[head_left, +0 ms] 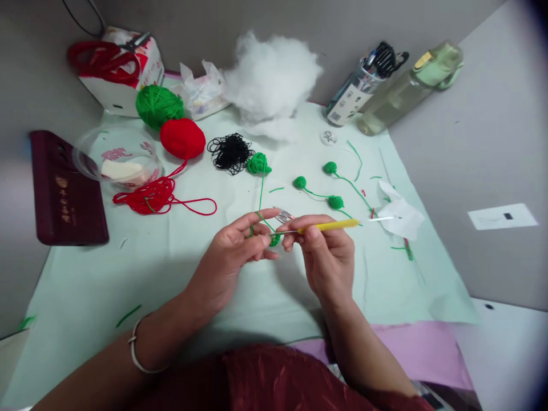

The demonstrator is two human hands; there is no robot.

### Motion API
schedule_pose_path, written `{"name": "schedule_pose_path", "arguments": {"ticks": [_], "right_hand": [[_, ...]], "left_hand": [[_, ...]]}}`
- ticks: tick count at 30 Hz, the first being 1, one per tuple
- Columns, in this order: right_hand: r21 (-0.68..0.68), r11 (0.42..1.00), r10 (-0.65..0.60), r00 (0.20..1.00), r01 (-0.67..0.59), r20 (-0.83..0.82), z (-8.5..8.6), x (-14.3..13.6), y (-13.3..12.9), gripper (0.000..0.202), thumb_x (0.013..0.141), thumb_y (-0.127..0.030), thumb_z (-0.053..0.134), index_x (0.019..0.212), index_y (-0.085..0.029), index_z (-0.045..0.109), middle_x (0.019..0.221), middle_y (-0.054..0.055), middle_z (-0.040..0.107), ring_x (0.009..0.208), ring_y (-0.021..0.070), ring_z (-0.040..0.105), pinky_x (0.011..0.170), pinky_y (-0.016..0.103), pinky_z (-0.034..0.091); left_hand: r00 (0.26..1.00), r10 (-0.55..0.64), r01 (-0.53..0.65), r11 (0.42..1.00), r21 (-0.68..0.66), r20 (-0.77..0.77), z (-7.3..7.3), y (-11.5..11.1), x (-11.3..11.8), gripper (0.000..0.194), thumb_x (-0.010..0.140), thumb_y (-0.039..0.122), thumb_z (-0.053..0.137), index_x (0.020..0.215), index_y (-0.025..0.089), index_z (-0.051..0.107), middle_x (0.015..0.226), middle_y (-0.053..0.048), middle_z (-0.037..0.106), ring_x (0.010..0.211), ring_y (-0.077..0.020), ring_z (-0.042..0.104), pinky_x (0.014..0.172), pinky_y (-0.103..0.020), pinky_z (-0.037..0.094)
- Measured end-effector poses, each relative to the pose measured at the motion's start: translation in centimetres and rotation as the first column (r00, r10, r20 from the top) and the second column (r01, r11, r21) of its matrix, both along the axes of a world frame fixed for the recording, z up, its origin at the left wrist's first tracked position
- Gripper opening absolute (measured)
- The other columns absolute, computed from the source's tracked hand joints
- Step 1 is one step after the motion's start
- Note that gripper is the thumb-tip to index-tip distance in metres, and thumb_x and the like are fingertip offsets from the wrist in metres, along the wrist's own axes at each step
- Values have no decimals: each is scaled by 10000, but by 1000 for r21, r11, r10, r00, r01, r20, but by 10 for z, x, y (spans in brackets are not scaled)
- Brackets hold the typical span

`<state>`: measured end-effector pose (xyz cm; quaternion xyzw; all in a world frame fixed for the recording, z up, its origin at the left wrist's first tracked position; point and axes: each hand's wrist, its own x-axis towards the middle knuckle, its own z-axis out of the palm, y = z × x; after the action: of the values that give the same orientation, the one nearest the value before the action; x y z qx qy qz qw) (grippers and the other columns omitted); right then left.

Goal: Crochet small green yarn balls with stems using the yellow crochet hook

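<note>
Here, I hold the left hand [233, 246] angled inward, pinching the partly hidden crochet [274, 240], the right hand [326, 257] gripping the hook [331, 225], its tip unclear.

Diffuse, moderate light: we see soft shadow on the pale green cloth [85, 274], a faint glow on the left wall [11, 177] — and, at right, 2 darkened corners; fine detail blurs.
</note>
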<state>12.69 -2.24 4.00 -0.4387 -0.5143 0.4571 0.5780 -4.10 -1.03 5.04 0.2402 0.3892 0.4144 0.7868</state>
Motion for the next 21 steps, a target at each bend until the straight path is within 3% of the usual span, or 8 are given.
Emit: {"name": "schedule_pose_path", "arguments": {"ticks": [2, 4, 7, 10, 13, 15, 17, 21], "right_hand": [[-6, 1000, -2, 1000, 2, 3, 0, 1, -2, 220, 1066, -365, 602, 1019, -235, 773, 933, 47, 808, 703, 165, 718, 657, 337, 622], [95, 995, -52, 989, 40, 138, -1, 0, -5, 219, 1087, -290, 554, 1075, -250, 769, 961, 44, 810, 720, 161, 731, 679, 338, 628], [351, 936, -182, 866, 7, 467, -6, -2, -12, 299, 1050, -176, 588, 1241, -330, 759, 1070, 37, 812, 878, 192, 770, 816, 379, 651], [443, 895, -258, 757, -47, 601, -10, -2, -16, 408, 981, -147, 691, 1292, -403, 756, 1184, 30, 788, 1031, 230, 757, 926, 415, 643], [399, 916, -230, 863, 36, 450, -7, -1, -14, 301, 1025, -182, 636, 1225, -348, 787, 1082, 44, 785, 918, 210, 750, 823, 393, 641], [281, 955, -166, 958, 97, 235, -3, -1, -9, 242, 1064, -233, 582, 1142, -305, 799, 975, 43, 771, 755, 179, 716, 686, 362, 616], [168, 983, -90, 990, 71, 106, 1, -3, -4, 219, 1067, -277, 588, 1072, -284, 807, 956, 44, 774, 702, 166, 695, 620, 338, 590], [205, 978, -71, 969, 22, 236, 2, -7, 0, 176, 1041, -286, 644, 1055, -283, 820, 942, 46, 811, 838, 209, 746, 778, 404, 631]], "left_hand": [[1000, -1, 1, 1000, -8, -8, 3, 1, -1, 333, 852, 203, 773, 1179, 244, 819, 841, 22, 627, 651, -81, 489, 766, -257, 584], [1000, 13, -13, 1000, -7, -19, 4, 1, -1, 338, 854, 198, 771, 1186, 246, 814, 831, 28, 608, 663, -84, 500, 784, -262, 589], [998, 60, -61, 998, -7, -24, 2, -1, 0, 406, 827, 206, 823, 1231, 239, 789, 843, 30, 619, 690, -89, 538, 787, -254, 590], [997, 18, -11, 996, -93, 78, -2, -2, 2, 446, 826, 260, 859, 1259, 207, 768, 811, 17, 638, 670, -90, 546, 774, -254, 590], [987, -20, 48, 983, -176, 158, -4, 0, 1, 377, 845, 241, 844, 1215, 196, 793, 711, 40, 560, 608, -75, 488, 767, -250, 598], [990, 3, 22, 985, -174, 144, -2, 1, 0, 352, 842, 218, 840, 1192, 209, 805, 663, 61, 511, 576, -64, 444, 754, -241, 597], [994, 18, -4, 992, -124, 111, 0, 2, 0, 348, 831, 211, 840, 1177, 216, 805, 656, 66, 526, 576, -63, 444, 754, -249, 602], [999, 9, -9, 1000, -1, 37, 1, -2, 4, 339, 827, 207, 839, 1165, 221, 803, 887, 19, 713, 647, -66, 518, 779, -254, 597]]}}
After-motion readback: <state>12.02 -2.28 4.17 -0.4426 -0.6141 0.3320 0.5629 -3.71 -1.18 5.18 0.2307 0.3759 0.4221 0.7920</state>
